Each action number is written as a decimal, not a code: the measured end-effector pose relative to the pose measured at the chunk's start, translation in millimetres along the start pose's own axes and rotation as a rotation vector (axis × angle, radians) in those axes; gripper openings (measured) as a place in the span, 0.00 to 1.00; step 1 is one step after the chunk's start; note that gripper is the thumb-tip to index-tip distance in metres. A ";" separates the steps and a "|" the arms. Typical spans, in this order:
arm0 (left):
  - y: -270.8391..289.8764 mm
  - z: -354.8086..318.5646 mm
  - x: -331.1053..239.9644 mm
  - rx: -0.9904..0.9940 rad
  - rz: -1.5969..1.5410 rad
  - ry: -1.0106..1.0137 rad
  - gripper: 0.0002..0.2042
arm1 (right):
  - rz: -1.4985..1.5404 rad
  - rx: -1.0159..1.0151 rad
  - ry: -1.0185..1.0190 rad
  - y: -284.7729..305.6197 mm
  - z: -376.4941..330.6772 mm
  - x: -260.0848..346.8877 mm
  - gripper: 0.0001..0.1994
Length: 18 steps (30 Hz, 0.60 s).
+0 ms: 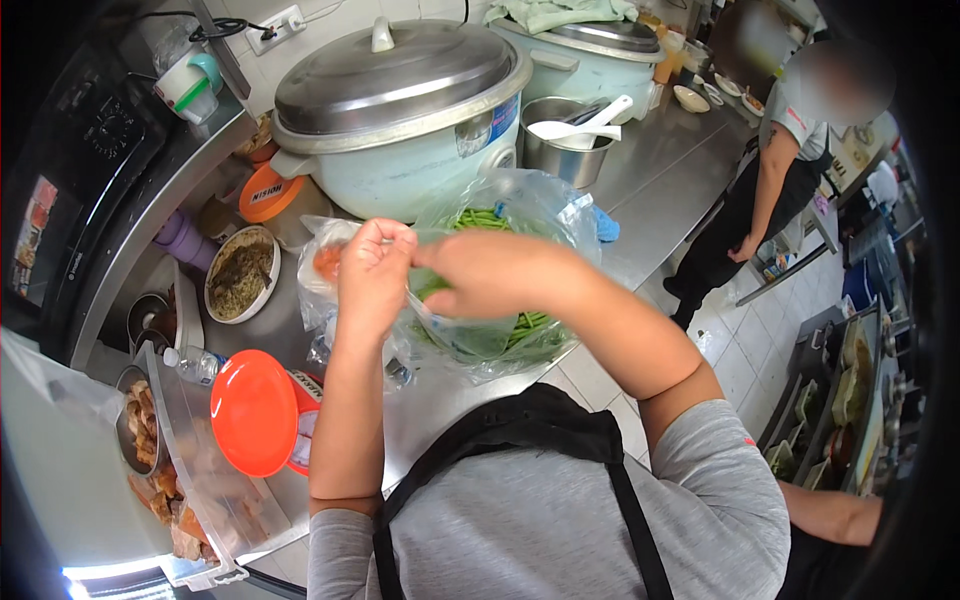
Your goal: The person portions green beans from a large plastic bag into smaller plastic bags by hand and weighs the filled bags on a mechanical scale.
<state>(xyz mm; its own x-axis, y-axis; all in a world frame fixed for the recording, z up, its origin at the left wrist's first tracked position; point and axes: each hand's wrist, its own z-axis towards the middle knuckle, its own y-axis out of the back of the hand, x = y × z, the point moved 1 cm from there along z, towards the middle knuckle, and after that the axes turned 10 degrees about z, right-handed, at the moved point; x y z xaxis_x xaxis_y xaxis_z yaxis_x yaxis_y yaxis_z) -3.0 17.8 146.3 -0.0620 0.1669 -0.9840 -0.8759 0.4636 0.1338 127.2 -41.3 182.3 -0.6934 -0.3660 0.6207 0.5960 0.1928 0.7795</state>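
- The left hand (373, 270) is closed, its thumb drawn against the fingers at the left edge of a clear bag (560, 215); it may be pinching something thin, but I cannot tell what
- The right hand (480, 270) is blurred above the bag, its fingers close to the left fingertips; I cannot tell whether it grips anything
- The bag lies on the near part of the steel counter (665, 185), ahead of the person, with long green stalks (485, 217) inside
- Since the bag sits by the counter's near edge, a hard tug on its film could drag it over and spill stalks onto the floor
- Film this thin could tear if the hands pull apart sharply
- A wide sweep of the left elbow could knock the orange lid (250, 412) or the water bottle (195, 365), both at the near left
- Pushing the bag far and right could shove it against the steel pot (560, 165), jolting its white ladles (612, 107)
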 end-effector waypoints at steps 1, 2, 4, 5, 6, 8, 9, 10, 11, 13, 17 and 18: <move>0.4 1.0 -2.8 -0.035 -0.030 0.001 0.04 | -0.020 -0.116 0.135 9.6 -6.0 0.1 0.17; 4.8 1.6 -2.8 -0.082 -0.060 0.003 0.04 | -0.016 -0.110 0.137 21.2 -10.9 4.4 0.17; 18.4 1.3 8.5 -0.093 -0.084 -0.004 0.03 | 0.257 -0.333 0.048 46.7 -20.7 13.5 0.15; 19.5 1.8 12.4 -0.117 -0.056 0.006 0.03 | 0.239 -0.350 0.033 47.9 -25.2 0.9 0.15; 21.8 1.4 14.8 -0.140 -0.030 0.014 0.04 | 0.092 -0.255 -0.100 39.1 -27.6 -24.0 0.14; 22.4 1.2 16.3 -0.151 0.005 0.038 0.04 | -0.130 -0.018 -0.461 11.1 -40.4 -77.0 0.14; 23.6 0.4 18.7 -0.147 -0.008 0.037 0.04 | -0.163 0.147 -0.595 -9.1 -42.3 -101.0 0.16; 20.5 0.1 16.4 -0.133 -0.021 0.028 0.04 | -0.235 0.184 -0.606 -37.2 -49.3 -136.8 0.21; 23.9 -2.3 18.1 -0.118 -0.032 0.018 0.04 | -0.367 0.092 -0.493 -56.8 -53.4 -136.0 0.25; 25.1 -5.0 17.3 -0.120 -0.043 0.050 0.04 | -0.620 -0.209 -0.305 -85.8 -60.5 -136.4 0.27; 22.7 -5.0 18.1 -0.130 -0.075 0.053 0.03 | -0.396 -0.165 -0.398 -84.7 -45.0 -139.0 0.21; 22.4 -4.8 18.1 -0.120 -0.065 0.051 0.04 | -0.384 -0.159 -0.390 -78.9 -42.4 -145.7 0.21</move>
<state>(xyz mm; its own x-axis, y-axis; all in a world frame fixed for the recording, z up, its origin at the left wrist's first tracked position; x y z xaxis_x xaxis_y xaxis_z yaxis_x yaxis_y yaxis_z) -26.0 27.0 130.8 -0.0252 0.0940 -0.9953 -0.9297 0.3638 0.0579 198.4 -41.8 26.7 -0.9526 -0.0140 0.3040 0.3044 -0.0387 0.9518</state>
